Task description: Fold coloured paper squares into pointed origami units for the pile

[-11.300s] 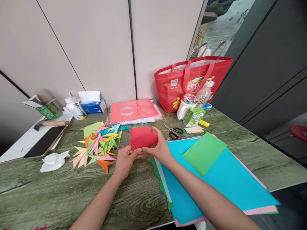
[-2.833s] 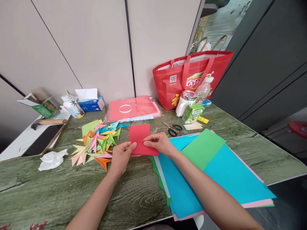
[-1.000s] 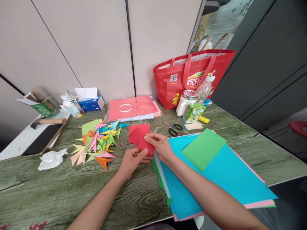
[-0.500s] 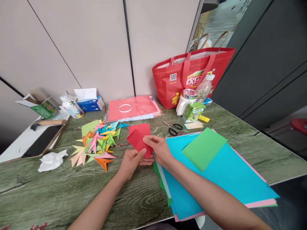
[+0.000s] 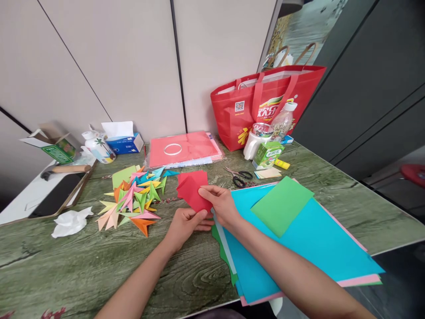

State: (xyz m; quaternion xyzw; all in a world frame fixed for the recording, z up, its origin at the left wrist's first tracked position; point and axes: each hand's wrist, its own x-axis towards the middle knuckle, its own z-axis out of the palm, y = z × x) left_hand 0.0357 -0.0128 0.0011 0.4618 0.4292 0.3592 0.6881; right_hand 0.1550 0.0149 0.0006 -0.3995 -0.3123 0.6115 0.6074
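Observation:
A piece of red paper [image 5: 195,197] is held between both hands above the wooden table, over or beside more red paper [image 5: 199,176] lying just behind it. My left hand [image 5: 186,226] pinches its lower edge, thumb on top. My right hand [image 5: 221,204] grips its right side with thumb and index finger. Left of the hands lies a pile of folded paper pieces [image 5: 133,197] in several colours. Under my right forearm spread large blue sheets [image 5: 299,248], with a green square [image 5: 282,206] on top.
Black-handled scissors [image 5: 242,177], a green carton [image 5: 267,155] and a white mug [image 5: 254,146] stand or lie behind the sheets, before a red bag [image 5: 232,119]. Crumpled tissue [image 5: 71,221], a tissue box [image 5: 124,144] and a phone [image 5: 58,195] are at left.
The held red paper has shifted slightly up and away, and its lower tip no longer shows below my left thumb. Both hands keep hold of it.

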